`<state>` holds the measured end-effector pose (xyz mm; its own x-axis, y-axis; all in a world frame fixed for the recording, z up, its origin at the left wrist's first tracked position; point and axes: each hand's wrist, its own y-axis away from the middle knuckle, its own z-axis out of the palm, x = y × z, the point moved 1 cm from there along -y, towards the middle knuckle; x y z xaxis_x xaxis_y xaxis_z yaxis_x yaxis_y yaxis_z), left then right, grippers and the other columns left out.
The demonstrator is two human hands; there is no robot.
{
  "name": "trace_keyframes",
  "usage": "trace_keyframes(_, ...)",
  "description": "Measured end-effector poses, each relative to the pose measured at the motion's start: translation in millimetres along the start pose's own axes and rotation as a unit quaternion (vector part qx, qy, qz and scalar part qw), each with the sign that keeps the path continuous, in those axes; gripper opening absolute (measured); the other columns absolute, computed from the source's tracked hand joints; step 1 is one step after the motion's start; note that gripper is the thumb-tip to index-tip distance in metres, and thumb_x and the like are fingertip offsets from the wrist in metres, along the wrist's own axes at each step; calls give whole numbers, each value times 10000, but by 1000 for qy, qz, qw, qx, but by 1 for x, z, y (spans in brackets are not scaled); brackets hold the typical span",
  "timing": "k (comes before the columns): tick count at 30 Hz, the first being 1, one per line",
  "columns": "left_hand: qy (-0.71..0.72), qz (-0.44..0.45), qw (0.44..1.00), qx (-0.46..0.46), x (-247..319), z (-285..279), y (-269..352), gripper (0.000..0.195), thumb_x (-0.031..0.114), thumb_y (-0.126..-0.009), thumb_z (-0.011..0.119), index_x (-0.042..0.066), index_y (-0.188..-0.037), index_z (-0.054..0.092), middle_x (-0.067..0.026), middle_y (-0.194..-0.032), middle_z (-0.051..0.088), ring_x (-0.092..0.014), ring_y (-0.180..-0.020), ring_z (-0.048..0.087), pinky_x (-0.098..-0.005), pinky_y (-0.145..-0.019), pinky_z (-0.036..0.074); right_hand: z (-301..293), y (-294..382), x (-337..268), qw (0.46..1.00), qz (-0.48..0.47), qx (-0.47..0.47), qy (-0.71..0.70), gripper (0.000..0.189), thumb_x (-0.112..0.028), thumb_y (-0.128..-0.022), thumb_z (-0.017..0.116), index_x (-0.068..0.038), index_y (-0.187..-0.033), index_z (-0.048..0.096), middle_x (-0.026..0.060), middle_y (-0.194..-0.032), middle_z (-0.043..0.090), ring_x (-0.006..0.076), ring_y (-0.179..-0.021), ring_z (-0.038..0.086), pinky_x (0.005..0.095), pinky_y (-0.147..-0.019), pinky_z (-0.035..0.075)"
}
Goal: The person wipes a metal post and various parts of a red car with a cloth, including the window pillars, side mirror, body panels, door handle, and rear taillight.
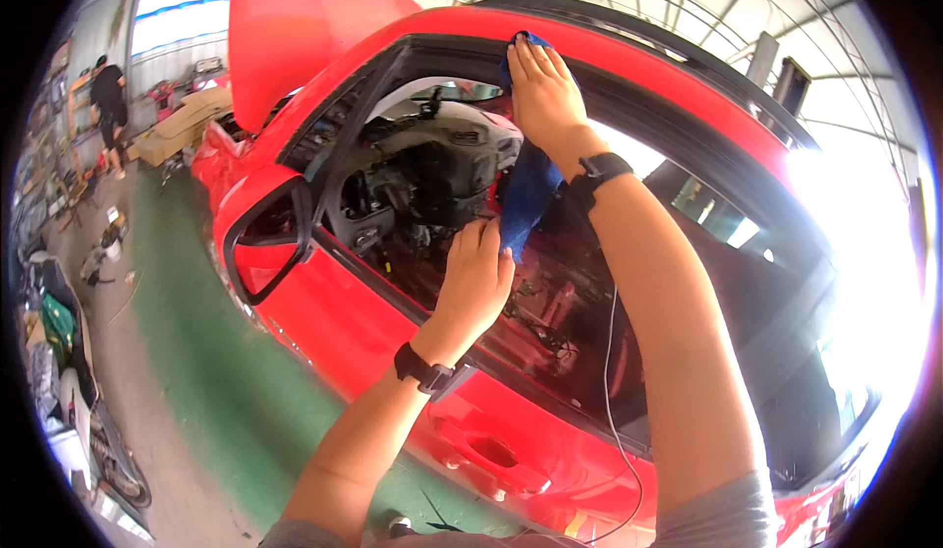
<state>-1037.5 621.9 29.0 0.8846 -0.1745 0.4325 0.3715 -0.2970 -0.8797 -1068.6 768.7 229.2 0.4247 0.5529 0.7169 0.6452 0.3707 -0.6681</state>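
A blue cloth (pixel 532 187) hangs down in front of the open front window of a red car (pixel 331 312). With its fingers extended, my right hand (pixel 544 91) presses the cloth's top against the dark upper window frame (pixel 464 51). Lower down, my left hand (pixel 477 272) has its thumb and fingers on the cloth's bottom end. Both wrists wear black straps. Through the window the dashboard (pixel 442 157) shows, along with a stripped cabin floor and loose wiring. Part of the cloth is hidden behind my right hand and wrist.
The red side mirror (pixel 265 235) juts out at the left, and the red hood (pixel 309 40) stands raised. A thin cable (pixel 610 371) runs down over the door. Beyond the green floor (pixel 199 371), parts lie piled at the left. A person (pixel 109 106) stands in the background near a long cardboard box (pixel 180 127).
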Motion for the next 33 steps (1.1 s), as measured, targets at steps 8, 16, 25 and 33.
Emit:
trace_keyframes(8,-125,-31,991,46,-93,-50,-18,355,86,-883,530,-77,-1195,483,-256,-1129,518,-424,-1022,507,-489,-907,418,65,-96,-91,999,-21,-3,-41,529,-159,-851,510,11,-1352,491,133,-1430,477,238,-1354,403,384,-1160,246)
trace_keyframes(16,-150,-71,985,34,-145,-75,-23,305,85,-893,526,-36,-1172,510,-242,-1132,528,-423,-1013,506,-492,-897,416,98,-124,-132,999,-36,-7,-13,504,-202,-903,466,-13,-1371,480,124,-1442,468,242,-1339,422,393,-1136,262)
trace_keyframes(25,-54,-17,998,-14,-54,-47,-15,299,54,-868,555,-55,-1145,526,-257,-1101,537,-435,-1011,517,-483,-909,417,40,-46,-59,999,-18,20,40,526,-165,-865,511,32,-1352,475,147,-1407,488,262,-1322,435,390,-1125,304)
trace_keyframes(33,91,76,984,-133,83,16,-1,315,43,-878,569,-55,-1172,511,-243,-1115,529,-431,-1023,507,-457,-889,426,-65,72,60,994,81,63,29,486,-85,-845,522,5,-1322,511,123,-1355,547,267,-1247,511,392,-1093,355)
